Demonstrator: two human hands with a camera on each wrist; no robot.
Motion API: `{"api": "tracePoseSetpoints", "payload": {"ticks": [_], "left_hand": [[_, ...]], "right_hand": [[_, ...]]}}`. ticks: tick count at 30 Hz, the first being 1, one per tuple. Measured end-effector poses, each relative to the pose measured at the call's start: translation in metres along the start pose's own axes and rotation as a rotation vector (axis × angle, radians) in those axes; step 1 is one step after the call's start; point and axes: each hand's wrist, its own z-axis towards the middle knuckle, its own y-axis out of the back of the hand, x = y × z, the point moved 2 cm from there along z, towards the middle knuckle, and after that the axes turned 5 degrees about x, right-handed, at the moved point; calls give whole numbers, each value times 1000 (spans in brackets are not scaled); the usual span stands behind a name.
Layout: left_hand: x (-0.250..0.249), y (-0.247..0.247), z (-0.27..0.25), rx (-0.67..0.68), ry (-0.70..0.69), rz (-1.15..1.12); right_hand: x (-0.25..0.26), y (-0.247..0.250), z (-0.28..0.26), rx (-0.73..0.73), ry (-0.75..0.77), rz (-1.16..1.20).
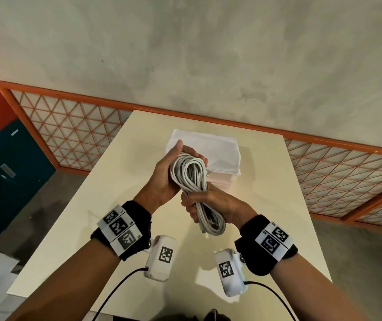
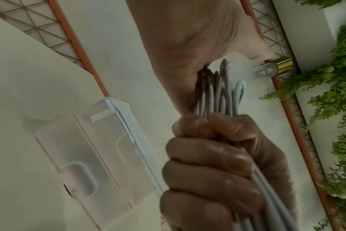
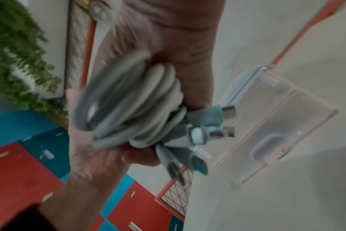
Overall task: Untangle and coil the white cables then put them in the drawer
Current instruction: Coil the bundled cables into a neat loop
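The cream table (image 1: 97,205) fills the lower centre of the head view, bare on both sides of the hands, its edges well away. The translucent drawer box (image 1: 217,156) sits at centre, just beyond the hands, apparently shut. The coiled white cables (image 1: 192,181) hang above the table: left hand (image 1: 167,174) cupping the upper loops, right hand (image 1: 211,205) clenched around the middle. Freeing a hand for the drawer could let loops spring open, and the loose connectors (image 3: 217,123) could snag its rim.

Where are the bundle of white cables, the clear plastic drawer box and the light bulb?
white cables (image 1: 191,174), head view, on the coil's upper loops.
drawer box (image 2: 101,156), left wrist view, on its clear front face.
light bulb (image 2: 267,71), left wrist view, on the glass.
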Motion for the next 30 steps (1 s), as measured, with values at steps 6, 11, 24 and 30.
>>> {"api": "tracePoseSetpoints", "payload": {"ticks": [6,11,24,30], "left_hand": [[7,-3,0,83,23,241],[16,-8,4,-169,-14,276],[27,3,13,-477,80,169],[24,-3,14,-224,179,141]], "right_hand": [[-4,6,-2,63,-93,59],[-10,6,-1,-32,-144,-107],[-17,-7,7,-409,48,-618],[-13,-2,-5,-134,21,-257]]}}
